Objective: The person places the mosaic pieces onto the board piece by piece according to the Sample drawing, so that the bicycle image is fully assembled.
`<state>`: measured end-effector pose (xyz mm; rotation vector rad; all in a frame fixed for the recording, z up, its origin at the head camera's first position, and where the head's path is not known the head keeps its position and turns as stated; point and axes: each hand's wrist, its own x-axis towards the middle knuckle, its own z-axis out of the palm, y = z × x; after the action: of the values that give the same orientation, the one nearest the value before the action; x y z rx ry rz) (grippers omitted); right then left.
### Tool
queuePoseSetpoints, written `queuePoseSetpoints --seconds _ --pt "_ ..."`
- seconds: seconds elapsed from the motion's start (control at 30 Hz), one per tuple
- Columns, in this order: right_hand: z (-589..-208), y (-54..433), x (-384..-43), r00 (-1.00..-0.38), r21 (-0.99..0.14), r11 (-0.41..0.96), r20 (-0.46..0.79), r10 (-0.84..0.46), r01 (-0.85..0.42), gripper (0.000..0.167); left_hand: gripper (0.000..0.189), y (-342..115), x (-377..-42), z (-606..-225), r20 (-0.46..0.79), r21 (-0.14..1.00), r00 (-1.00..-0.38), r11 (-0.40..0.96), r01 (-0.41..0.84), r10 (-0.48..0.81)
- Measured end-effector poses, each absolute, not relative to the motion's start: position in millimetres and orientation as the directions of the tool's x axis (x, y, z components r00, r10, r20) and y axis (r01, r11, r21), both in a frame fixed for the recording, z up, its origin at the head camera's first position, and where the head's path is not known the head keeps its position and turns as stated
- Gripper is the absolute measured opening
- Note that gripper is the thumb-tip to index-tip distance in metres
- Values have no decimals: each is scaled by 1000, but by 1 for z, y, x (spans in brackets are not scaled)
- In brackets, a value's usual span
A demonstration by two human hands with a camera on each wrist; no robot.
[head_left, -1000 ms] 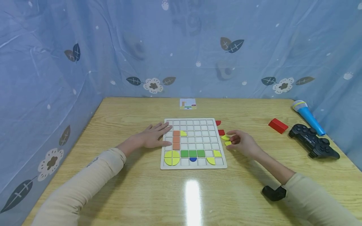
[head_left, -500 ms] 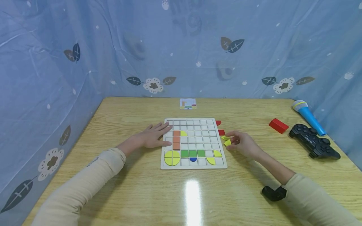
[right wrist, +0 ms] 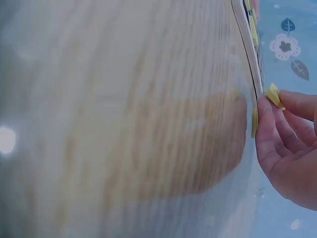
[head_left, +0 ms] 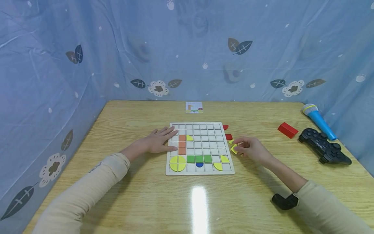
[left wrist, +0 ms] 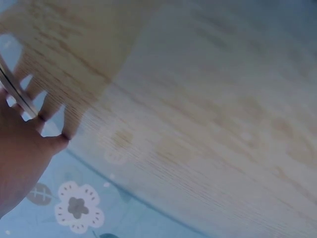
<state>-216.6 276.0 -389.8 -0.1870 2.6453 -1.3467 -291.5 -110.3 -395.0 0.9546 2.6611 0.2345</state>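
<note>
A white grid board [head_left: 214,172] lies flat on the table, holding orange, green, yellow and blue tiles. My left hand [head_left: 157,141] rests on its left edge with fingers spread; the left wrist view shows that hand [left wrist: 22,148] at the board's edge [left wrist: 17,91]. Just off the board's right side, my right hand [head_left: 252,150] pinches a small yellow tile [head_left: 234,149] between thumb and fingers. In the right wrist view this yellow tile [right wrist: 274,96] is tilted, clear of the table. A second yellow tile [head_left: 231,142] lies close by, partly hidden by the fingers.
Two red tiles lie along the board's right edge, one a red rectangle [head_left: 229,137]. A small pattern card [head_left: 194,107] lies behind the board. Farther right are a red block [head_left: 287,130], a black game controller [head_left: 324,146] and a blue toy microphone [head_left: 319,122].
The nearer yellow tile has been lifted and turned in the fingers of my right hand, which has barely shifted. My left hand and the board have stayed put.
</note>
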Motion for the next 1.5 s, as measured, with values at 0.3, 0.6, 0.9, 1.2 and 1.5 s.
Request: queuePoseSetpoints --seconds 0.3,0.6,0.9,1.2,1.5 --pt "-384 273 -209 -958 -849 517 -229 -170 111 29 83 -111 -293 -395 -226 233 -732 765 600 643" --pt "-382 269 -198 -937 -846 523 -260 -233 104 28 84 -112 -295 -397 -230 236 -736 770 593 637" --pt "-386 259 -192 -925 -823 562 -276 -263 86 23 84 -113 -295 -397 -238 249 -734 770 587 636" --pt "-387 253 -189 -919 -815 579 -207 -336 -28 19 83 -112 -295 -397 -235 250 -734 769 588 637" --pt "-384 255 -191 -902 -821 571 -255 -348 12 26 82 -111 -293 -396 -231 261 -731 765 589 641"
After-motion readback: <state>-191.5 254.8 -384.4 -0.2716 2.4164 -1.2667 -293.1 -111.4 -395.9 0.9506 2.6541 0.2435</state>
